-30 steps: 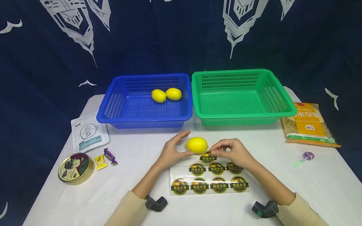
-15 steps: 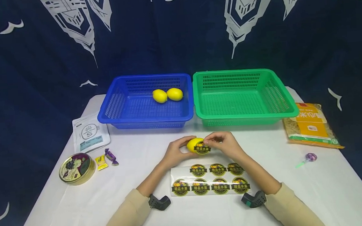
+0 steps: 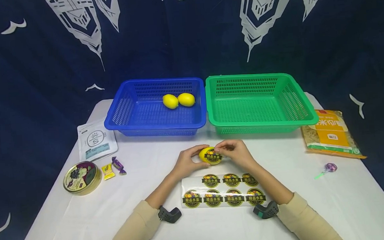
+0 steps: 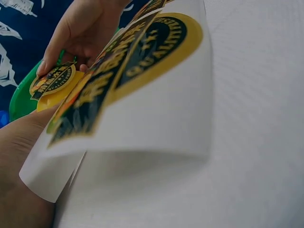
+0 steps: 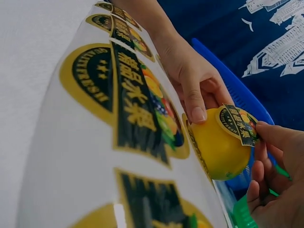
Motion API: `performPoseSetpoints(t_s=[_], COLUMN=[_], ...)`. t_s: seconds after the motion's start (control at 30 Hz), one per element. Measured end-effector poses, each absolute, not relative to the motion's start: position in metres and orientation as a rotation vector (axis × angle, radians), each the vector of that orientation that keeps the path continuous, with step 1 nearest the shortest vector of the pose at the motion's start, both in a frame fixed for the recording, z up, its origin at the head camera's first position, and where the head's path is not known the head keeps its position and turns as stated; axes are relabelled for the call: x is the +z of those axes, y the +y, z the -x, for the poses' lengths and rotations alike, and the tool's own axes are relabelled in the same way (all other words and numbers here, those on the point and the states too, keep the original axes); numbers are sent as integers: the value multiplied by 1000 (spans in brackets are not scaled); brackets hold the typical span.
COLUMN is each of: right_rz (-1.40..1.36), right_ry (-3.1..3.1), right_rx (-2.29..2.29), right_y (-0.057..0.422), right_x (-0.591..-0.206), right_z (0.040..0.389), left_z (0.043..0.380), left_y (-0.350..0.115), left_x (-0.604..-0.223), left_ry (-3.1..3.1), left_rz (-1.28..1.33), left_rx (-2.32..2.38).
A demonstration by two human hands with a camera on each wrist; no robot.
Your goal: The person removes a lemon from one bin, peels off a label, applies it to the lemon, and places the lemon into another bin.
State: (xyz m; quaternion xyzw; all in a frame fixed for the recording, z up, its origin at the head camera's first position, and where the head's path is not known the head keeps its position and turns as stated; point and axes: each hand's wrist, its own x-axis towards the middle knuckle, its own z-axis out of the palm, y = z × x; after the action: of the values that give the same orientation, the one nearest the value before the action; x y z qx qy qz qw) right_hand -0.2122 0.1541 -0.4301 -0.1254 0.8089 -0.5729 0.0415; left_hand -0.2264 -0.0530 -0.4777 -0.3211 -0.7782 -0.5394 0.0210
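Note:
Just behind the sticker sheet, my left hand (image 3: 187,162) grips a yellow lemon (image 3: 202,155) between thumb and fingers. A round black-and-gold fruit sticker (image 3: 212,156) lies against the lemon's near face. My right hand (image 3: 238,154) pinches the sticker's upper right edge with thumb and forefinger. In the right wrist view, the sticker (image 5: 239,124) covers the upper right of the lemon (image 5: 219,151); its far edge is in the right fingertips. The sheet hides much of the left hand in the left wrist view. The white sticker sheet (image 3: 192,182) bears several more stickers.
A blue basket (image 3: 156,130) with two lemons (image 3: 178,100) stands behind the hands, beside a green basket (image 3: 262,124). At left lie a white pouch (image 3: 96,139), a round tin (image 3: 82,178) and two wrapped candies (image 3: 113,168). At right are a food bag (image 3: 331,134) and a lollipop (image 3: 330,167).
My left fingers have closed round the lemon. The right hand has brought the sticker from the table in front of the lemon up onto its face; over the last half second it shifted slightly left.

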Motion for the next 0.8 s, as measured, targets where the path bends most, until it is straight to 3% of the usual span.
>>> performPoseSetpoints(t_s=[0.2,0.5,0.8], right_rz=[428,458,555], right_ry=[2584,2739,2940], right_rx=[-1722,-1716,-1648], right_y=[151,150,151], right_x=[-430,-453,-474], right_z=[210,215,222], left_z=[222,241,223], left_y=[-54,-54,-54], left_x=[-468,-505,-470], left_ry=[-2406,-2407,-2390], left_rz=[1013,979,1011], left_rx=[-1661,-1651,-1679])
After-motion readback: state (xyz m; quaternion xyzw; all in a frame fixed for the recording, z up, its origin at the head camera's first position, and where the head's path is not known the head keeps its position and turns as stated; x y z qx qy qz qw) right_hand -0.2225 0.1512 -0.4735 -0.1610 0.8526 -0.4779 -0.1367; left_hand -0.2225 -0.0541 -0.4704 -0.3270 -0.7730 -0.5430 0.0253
